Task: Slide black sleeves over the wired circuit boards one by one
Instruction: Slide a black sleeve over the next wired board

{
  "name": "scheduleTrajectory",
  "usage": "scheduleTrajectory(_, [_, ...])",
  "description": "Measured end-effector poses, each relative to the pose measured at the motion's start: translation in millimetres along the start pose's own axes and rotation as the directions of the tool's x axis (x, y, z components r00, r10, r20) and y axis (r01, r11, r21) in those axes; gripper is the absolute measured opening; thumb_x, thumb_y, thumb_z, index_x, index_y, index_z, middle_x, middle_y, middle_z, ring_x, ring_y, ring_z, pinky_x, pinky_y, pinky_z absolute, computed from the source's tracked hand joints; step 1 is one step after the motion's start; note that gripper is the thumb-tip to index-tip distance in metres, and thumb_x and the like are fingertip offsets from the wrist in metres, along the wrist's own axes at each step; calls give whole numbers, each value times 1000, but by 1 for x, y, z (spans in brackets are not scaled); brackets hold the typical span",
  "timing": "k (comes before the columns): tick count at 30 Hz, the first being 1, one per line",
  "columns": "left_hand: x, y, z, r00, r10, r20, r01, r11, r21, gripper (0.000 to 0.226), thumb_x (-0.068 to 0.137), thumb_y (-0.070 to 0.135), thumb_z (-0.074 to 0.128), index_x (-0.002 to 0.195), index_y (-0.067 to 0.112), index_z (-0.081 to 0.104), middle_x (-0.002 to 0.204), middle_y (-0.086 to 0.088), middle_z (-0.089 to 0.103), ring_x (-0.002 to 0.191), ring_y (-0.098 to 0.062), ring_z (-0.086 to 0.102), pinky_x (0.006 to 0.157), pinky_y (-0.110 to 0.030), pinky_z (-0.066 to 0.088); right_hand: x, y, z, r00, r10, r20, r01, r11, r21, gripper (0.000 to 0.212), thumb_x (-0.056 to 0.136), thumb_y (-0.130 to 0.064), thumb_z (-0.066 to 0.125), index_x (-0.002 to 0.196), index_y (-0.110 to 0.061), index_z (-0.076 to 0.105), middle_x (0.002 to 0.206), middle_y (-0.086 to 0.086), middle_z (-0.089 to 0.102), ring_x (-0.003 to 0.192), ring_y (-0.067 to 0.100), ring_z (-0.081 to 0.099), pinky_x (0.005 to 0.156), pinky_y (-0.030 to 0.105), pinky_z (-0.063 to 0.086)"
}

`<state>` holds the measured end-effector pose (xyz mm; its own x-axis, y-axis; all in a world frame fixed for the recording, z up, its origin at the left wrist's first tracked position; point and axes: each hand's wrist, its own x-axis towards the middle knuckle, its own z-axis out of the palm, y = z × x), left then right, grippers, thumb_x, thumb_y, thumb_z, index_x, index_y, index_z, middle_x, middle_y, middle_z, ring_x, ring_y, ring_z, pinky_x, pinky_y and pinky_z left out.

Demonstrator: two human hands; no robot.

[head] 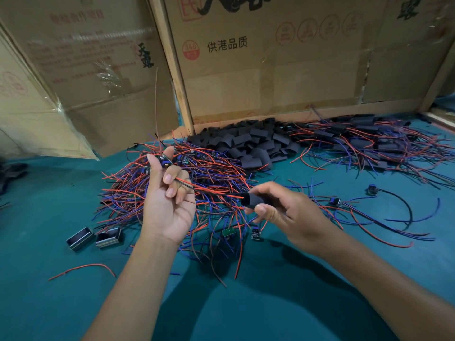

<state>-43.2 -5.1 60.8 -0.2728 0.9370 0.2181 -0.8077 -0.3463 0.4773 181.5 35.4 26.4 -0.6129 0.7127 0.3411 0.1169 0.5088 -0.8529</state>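
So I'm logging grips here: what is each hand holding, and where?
Left hand pinches a wired board at the board end, its wires trailing right. Right hand pinches a black sleeve at its rear, open mouth toward the wire tips.

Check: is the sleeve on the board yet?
Not on. Right hand holds the sleeve at the wire tips; left hand holds the board bare.

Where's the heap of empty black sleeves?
In the head view, the sleeve pile sits centre-back on the green table, against the cardboard box, between two wire heaps.
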Motion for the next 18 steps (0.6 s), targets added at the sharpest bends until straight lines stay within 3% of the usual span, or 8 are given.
scheduleTrajectory(3, [0, 0, 0, 1000, 1, -2, -1, 1000, -3, 34, 104, 42, 38, 104, 15, 59, 56, 10, 38, 41, -7, 36, 36, -19, 31, 0, -5, 5, 999, -5, 42, -2, 985, 173, 26, 92, -33, 50, 112, -18, 55, 97, 7, 72, 81, 16, 69, 77, 24, 52])
scheduleTrajectory(7, [0, 1, 1, 1000, -5, 14, 5, 1000, 6, 33, 105, 43, 37, 99, 15, 55, 55, 10, 40, 40, -8, 36, 36, -19, 33, 1, -9, 10, 998, -11, 65, -13, 938, 347, 39, 91, -21, 44, 115, 10, 49, 95, 23, 65, 83, 16, 66, 75, 31, 55])
scheduleTrajectory(12, [-2, -1, 3, 1000, 2, 15, -3, 998, 68, 33, 103, 43, 40, 105, 16, 59, 56, 10, 38, 41, -7, 34, 35, -18, 30, 1, -11, 9, 998, 15, 69, -43, 902, 430, 42, 91, -20, 42, 115, 15, 46, 92, 23, 63, 83, 24, 65, 76, 36, 55])
scheduleTrajectory(15, [-5, -7, 9, 1000, 12, 20, -15, 980, 199, 32, 97, 43, 46, 102, 16, 63, 56, 10, 39, 40, -5, 32, 33, -14, 27, 0, -10, 9, 995, 38, 89, -65, 944, 322, 39, 92, -24, 45, 116, 7, 52, 91, 12, 68, 78, 17, 64, 76, 31, 53])
scheduleTrajectory(18, [-12, -22, 16, 999, 18, 41, -33, 913, 407, 27, 94, 38, 51, 100, 17, 67, 65, 3, 56, 42, -4, 38, 37, -15, 30, 1, -9, 7, 998, 40, 42, -39, 999, -16, 35, 92, -45, 48, 115, -21, 59, 100, -8, 70, 92, 3, 63, 85, 20, 48])
